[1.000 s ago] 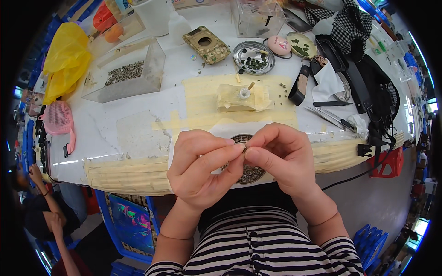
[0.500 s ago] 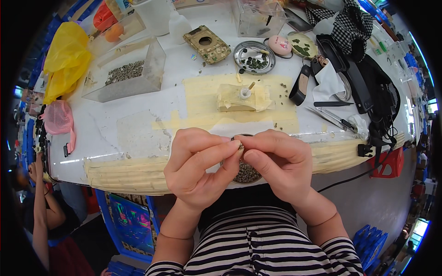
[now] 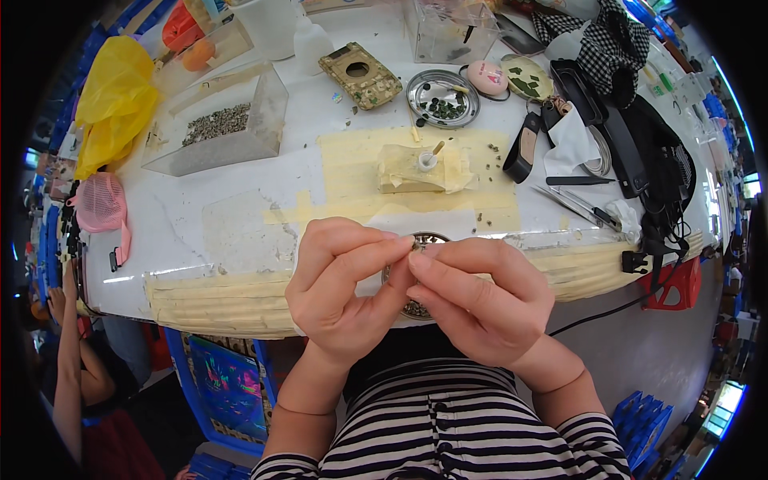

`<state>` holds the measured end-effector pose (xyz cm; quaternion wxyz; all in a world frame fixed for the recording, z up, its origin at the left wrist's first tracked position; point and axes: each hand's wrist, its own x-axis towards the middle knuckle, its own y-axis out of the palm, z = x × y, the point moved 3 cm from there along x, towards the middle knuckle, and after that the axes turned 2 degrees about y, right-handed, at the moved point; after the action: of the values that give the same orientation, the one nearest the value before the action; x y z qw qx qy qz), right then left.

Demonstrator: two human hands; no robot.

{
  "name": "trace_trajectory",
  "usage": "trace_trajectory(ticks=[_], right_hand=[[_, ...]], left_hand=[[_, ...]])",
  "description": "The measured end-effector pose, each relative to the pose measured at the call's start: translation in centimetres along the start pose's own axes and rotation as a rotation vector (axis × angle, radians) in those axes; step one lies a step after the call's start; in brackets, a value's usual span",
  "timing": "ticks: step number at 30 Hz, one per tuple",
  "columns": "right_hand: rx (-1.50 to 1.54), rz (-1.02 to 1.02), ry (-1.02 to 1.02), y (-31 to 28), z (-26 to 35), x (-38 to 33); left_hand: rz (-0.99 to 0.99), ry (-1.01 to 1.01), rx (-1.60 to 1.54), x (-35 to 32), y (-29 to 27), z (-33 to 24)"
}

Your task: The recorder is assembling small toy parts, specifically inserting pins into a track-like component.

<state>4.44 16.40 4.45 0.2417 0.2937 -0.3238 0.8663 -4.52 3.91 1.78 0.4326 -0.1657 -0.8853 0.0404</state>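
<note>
My left hand pinches a tiny dark speckled piece between its fingertips, close over the table's near edge. Touching those fingertips, my right hand has its thumb and fingers drawn together at the piece; what lies between them is too small to make out. Beneath both hands sits a round metal dish of small grey-brown pieces, mostly covered by my fingers. Just beyond stands a tape-covered block with a small white cup and a stick leaning in it.
A camouflage toy tank hull lies beyond the block, beside a round metal tray of dark green parts. At left is a clear bin of small pieces. Tweezers and black straps lie right. Another person's arm shows far left.
My right hand has shifted slightly right and down, its fingers regripping at the tiny piece. My left hand stays nearly still.
</note>
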Motion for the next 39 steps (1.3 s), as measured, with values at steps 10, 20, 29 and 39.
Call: trace_trajectory(ticks=[10,20,29,39], right_hand=[[0.893,0.100,0.765,0.7,-1.9,-0.7],[0.056,0.036,0.006,-0.3,-0.1,0.0],[0.604,0.100,0.559,0.6,-2.0,-1.1],[0.371,0.010,0.318,0.1,-1.4,-0.7]], left_hand=[[0.033,0.064,-0.061,0.1,0.1,-0.3],[0.008,0.063,0.042,0.0,0.1,-0.2],[-0.017,0.059,-0.053,0.1,0.0,-0.2],[0.003,0.041,-0.015,0.0,0.1,-0.2]])
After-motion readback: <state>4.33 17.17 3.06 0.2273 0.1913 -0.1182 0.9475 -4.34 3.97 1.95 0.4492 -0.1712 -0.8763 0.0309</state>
